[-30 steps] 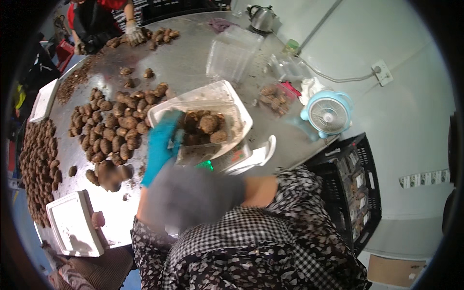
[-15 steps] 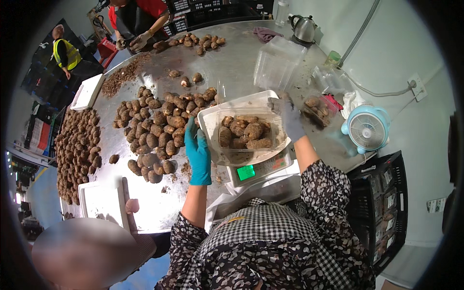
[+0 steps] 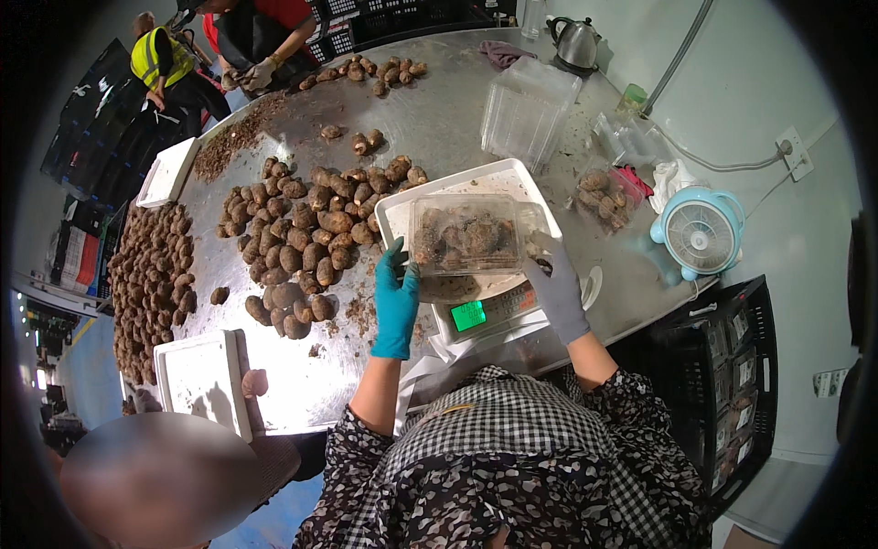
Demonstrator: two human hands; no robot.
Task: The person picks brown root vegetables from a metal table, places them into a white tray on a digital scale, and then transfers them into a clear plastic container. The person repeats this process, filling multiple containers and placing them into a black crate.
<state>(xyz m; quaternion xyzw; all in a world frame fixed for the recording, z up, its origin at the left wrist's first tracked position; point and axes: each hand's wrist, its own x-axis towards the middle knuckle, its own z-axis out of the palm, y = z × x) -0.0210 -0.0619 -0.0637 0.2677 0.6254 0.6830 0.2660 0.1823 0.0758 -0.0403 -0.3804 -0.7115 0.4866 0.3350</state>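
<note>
Two gloved hands were on one clear box (image 3: 465, 199), a bit right of frame centre. Left grip (image 3: 396, 297), teal glove: closed on the box's lower left corner, thumb at the near edge. Right grip (image 3: 556, 285), grey glove: fingers curled round the lower right corner, so both were holding it. Box was packed with brown tubers (image 3: 476, 236), clear lid down over them. It sat over a white tray (image 3: 494, 172); couldn't tell if it touched the tray bottom or was lifted off. Tray was on a scale (image 3: 505, 308), green display (image 3: 468, 316) lit, just below frame centre.

Rest of the metal desk (image 3: 439, 128): loose tuber pile (image 3: 306, 233) left of the tray, denser heap (image 3: 151, 293) along the left edge of the frame, white foam tray (image 3: 203, 380) at lower left. Stacked clear containers (image 3: 526, 114) stood upper right of centre, kettle (image 3: 576, 46) behind them near the top. Clear pack of tubers (image 3: 604, 197) was right of the white tray, light-blue fan (image 3: 700, 238) further right. Black crate (image 3: 766, 366) with packed boxes sat at lower right. Upper left: co-worker in red sleeves (image 3: 291, 14) at the far side, another person in a yellow vest (image 3: 163, 59) beyond.
</note>
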